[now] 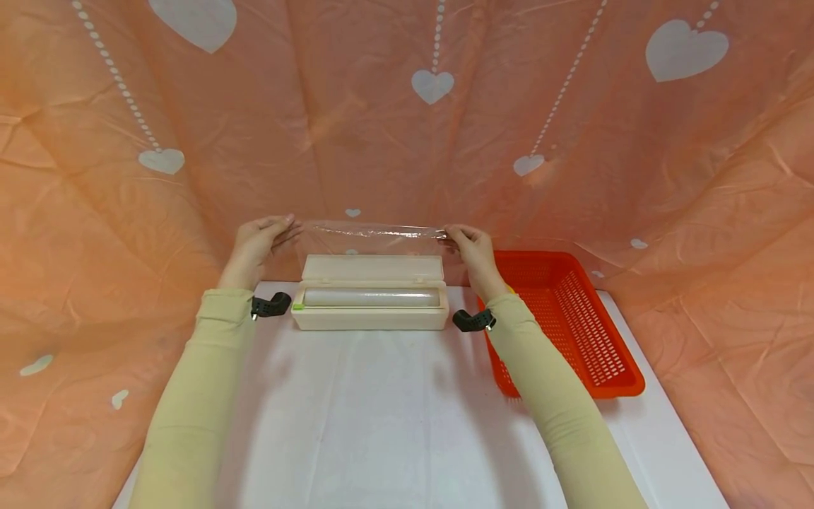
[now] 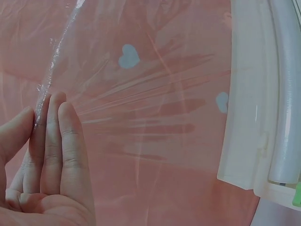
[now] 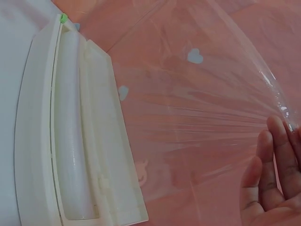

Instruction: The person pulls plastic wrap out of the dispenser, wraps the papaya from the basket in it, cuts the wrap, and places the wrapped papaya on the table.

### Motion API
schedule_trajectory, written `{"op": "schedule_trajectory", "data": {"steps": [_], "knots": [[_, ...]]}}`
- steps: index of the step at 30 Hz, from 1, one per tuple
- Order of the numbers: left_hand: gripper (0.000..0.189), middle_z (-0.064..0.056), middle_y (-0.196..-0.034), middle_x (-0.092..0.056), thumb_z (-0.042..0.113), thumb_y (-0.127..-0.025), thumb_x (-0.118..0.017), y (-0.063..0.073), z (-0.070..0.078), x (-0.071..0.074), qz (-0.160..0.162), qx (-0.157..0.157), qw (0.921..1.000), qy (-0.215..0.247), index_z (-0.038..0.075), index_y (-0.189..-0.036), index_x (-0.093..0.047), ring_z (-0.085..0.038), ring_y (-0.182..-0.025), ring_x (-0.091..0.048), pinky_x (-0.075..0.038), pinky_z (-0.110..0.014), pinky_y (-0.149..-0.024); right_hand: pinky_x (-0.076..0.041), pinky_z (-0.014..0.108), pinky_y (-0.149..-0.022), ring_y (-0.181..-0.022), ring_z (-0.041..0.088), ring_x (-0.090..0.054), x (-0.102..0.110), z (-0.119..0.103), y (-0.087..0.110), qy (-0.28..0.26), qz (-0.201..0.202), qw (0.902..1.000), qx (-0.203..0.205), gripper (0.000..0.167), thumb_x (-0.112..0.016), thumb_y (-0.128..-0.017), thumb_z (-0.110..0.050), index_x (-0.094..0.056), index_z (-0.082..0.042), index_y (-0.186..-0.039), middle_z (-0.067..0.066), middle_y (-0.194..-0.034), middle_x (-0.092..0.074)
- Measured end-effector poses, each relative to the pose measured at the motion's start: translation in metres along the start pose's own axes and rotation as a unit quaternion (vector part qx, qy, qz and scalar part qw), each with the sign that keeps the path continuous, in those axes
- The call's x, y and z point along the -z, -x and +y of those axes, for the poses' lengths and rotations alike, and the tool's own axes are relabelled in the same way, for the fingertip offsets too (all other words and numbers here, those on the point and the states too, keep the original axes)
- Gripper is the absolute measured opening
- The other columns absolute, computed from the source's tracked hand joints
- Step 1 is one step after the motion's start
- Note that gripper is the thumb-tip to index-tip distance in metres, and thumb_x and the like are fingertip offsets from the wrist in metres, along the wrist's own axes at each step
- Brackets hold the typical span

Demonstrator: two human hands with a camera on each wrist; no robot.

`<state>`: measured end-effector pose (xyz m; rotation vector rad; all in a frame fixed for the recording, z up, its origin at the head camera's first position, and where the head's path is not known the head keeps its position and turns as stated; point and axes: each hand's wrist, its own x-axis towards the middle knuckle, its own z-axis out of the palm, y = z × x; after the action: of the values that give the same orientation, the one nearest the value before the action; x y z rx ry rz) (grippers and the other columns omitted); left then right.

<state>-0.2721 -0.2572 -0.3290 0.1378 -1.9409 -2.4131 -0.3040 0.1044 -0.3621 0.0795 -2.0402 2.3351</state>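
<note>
Clear film [image 1: 375, 232] strung between two hands, just past the far side of the box [image 1: 369, 322].

So the left hand [image 1: 256, 244] is pinching the film's left corner between thumb and finger, other fingers held out straight, and the right hand [image 1: 473, 253] pinches the right corner, with creases fanning out from both grips. The box sits at the far end of the white table [image 1: 369, 424], lid [image 1: 372, 267] flipped open to the far side, roll [image 1: 372, 297] lying inside, little green bit [image 1: 298, 307] at its left end. Red basket [image 1: 626, 378] is off to the right, partly behind the right arm.
</note>
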Motion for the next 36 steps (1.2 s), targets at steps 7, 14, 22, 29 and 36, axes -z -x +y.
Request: {"op": "schedule_trajectory", "data": {"steps": [7,14,22,29,36], "knots": [[0.024,-0.005,-0.096,-0.071,0.013,-0.092,-0.063,0.0,-0.001,0.0,0.006,0.023,0.9992,0.032,0.002,-0.114,-0.061,-0.016,-0.097,-0.067,-0.051,-0.029,-0.09,-0.053,0.022,-0.077,-0.103,0.034,-0.061,0.0,0.005,-0.001,0.019,0.006,0.9997,-0.016,0.029,-0.057,-0.098,-0.018,-0.064,0.005,-0.115,0.0,-0.086,-0.068],[0.021,-0.006,-0.097,-0.071,0.011,-0.092,-0.063,-0.001,0.0,-0.001,-0.002,0.019,0.9987,0.046,0.001,-0.111,-0.062,-0.018,-0.098,-0.067,-0.046,-0.034,-0.096,-0.049,0.039,-0.092,-0.094,0.026,-0.065,0.001,0.006,-0.003,0.012,0.008,0.9999,-0.008,0.028,-0.058,-0.098,-0.018,-0.065,0.004,-0.114,0.001,-0.087,-0.069],[0.017,-0.008,-0.098,-0.071,0.008,-0.092,-0.062,-0.001,0.001,-0.001,-0.013,0.012,0.998,0.061,0.001,-0.108,-0.064,-0.02,-0.097,-0.067,-0.042,-0.038,-0.1,-0.047,0.044,-0.095,-0.088,0.022,-0.065,0.002,0.003,-0.002,0.002,0.003,1.0,0.001,0.029,-0.057,-0.097,-0.016,-0.063,0.007,-0.114,0.001,-0.085,-0.069],[0.024,-0.007,-0.098,-0.071,0.011,-0.092,-0.063,-0.001,0.004,-0.003,-0.011,0.003,0.999,0.043,-0.001,-0.114,-0.062,-0.018,-0.098,-0.067,-0.043,-0.037,-0.099,-0.046,0.044,-0.098,-0.093,0.024,-0.065,0.002,-0.001,-0.004,0.0,0.003,1.0,0.0,0.028,-0.058,-0.097,-0.017,-0.065,0.004,-0.113,0.004,-0.093,-0.068],[0.028,-0.007,-0.1,-0.07,0.012,-0.092,-0.064,-0.002,0.009,-0.004,-0.006,-0.007,0.9995,0.03,-0.001,-0.116,-0.061,-0.017,-0.097,-0.067,-0.044,-0.036,-0.099,-0.049,0.039,-0.095,-0.088,0.02,-0.065,0.001,-0.007,-0.007,0.006,0.005,0.9999,0.013,0.027,-0.057,-0.098,-0.017,-0.066,0.004,-0.112,0.008,-0.097,-0.067]]}}
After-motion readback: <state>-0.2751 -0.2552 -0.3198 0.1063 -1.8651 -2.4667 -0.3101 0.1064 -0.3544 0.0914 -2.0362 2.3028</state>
